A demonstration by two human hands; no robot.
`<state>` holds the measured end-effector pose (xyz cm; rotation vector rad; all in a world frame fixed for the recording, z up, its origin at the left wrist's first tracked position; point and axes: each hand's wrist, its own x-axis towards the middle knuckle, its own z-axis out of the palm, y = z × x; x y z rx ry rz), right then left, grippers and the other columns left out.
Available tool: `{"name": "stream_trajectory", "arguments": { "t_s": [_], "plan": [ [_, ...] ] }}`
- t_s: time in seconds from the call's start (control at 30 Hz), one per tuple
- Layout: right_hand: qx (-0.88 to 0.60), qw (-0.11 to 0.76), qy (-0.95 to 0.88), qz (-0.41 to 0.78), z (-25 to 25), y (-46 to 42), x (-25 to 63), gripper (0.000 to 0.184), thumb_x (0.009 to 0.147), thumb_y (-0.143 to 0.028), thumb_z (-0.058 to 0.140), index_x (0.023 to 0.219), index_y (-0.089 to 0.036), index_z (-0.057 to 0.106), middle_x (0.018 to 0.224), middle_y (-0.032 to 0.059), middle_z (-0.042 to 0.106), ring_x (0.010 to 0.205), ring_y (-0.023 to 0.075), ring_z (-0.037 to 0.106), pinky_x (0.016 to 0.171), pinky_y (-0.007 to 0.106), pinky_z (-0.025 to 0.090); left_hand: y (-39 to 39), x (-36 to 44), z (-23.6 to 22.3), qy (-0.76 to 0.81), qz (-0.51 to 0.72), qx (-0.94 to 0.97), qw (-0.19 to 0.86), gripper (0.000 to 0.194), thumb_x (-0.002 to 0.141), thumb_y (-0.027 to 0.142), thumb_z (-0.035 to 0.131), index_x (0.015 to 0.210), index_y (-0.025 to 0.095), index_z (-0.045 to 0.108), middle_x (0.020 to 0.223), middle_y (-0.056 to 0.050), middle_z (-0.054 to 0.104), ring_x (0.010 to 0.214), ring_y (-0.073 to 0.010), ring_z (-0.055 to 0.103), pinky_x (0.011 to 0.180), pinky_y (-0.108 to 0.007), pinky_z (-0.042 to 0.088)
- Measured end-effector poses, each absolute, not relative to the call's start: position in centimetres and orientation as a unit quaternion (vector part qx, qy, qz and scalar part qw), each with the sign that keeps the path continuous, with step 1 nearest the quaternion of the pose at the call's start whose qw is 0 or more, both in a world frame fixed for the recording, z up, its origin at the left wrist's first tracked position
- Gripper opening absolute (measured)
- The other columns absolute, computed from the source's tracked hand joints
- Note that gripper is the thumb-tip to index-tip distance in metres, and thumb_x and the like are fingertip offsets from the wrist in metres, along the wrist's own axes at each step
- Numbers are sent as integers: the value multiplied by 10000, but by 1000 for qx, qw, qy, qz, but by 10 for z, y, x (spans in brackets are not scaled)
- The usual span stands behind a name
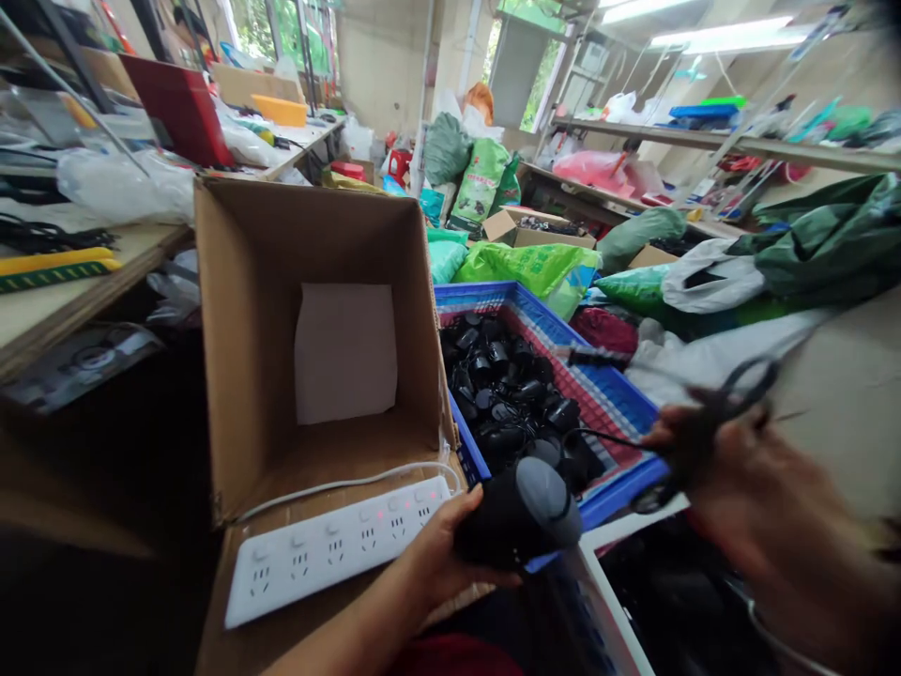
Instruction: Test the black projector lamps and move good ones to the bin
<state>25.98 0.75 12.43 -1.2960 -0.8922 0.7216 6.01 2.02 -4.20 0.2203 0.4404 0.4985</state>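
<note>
My left hand (447, 554) is closed around a black rounded cylinder (493, 516) with a grey end, which looks like a small electrical device. On the right, my right hand (746, 479) is blurred by motion and grips a bunched black cable (710, 427). A thin strand of black cord runs leftward from that bunch toward the cylinder and the basket. Many similar black devices (499, 376) with cords lie in a blue plastic basket (535, 305) beyond my hands. A white power strip (334, 549) lies left of my left hand, some of its lights glowing red.
An open cardboard box (243, 376) stands on its side behind the power strip. At far left is a cluttered workbench (141, 272). Green bags (525, 268) and sacks pile up behind the basket. A white-rimmed crate (619, 610) with dark contents sits at lower right.
</note>
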Motion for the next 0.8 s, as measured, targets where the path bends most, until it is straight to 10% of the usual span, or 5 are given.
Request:
{"name": "stream_trajectory", "arguments": {
  "t_s": [0.23, 0.53, 0.8],
  "plan": [
    [-578, 455, -463, 494, 27, -13, 225, 903, 449, -582, 791, 1212, -240, 449, 1189, 139, 563, 1083, 344, 542, 839, 422, 485, 23, 25, -15, 327, 394, 358, 781, 591, 672, 383, 724, 1140, 206, 411, 976, -54, 592, 850, -199, 581, 736, -302, 457],
    [-642, 414, -626, 152, -9, -18, 178, 686, 498, -324, 791, 1086, -217, 454, 989, 73, 574, 915, 291, 576, 787, 405, 499, 0, 3, -1, 496, 315, 611, 530, 220, 808, 222, 506, 1017, 176, 456, 763, -40, 618, 685, -191, 545, 638, -291, 375],
    [-598, 591, -233, 489, -24, -2, 215, 403, 499, -317, 833, 767, -218, 548, 672, -44, 644, 588, 131, 617, 566, 239, 510, -7, -31, 19, 483, 250, 602, 585, 266, 755, 151, 490, 1019, 176, 482, 791, -21, 608, 689, -165, 538, 615, -261, 388]
  ]
}}
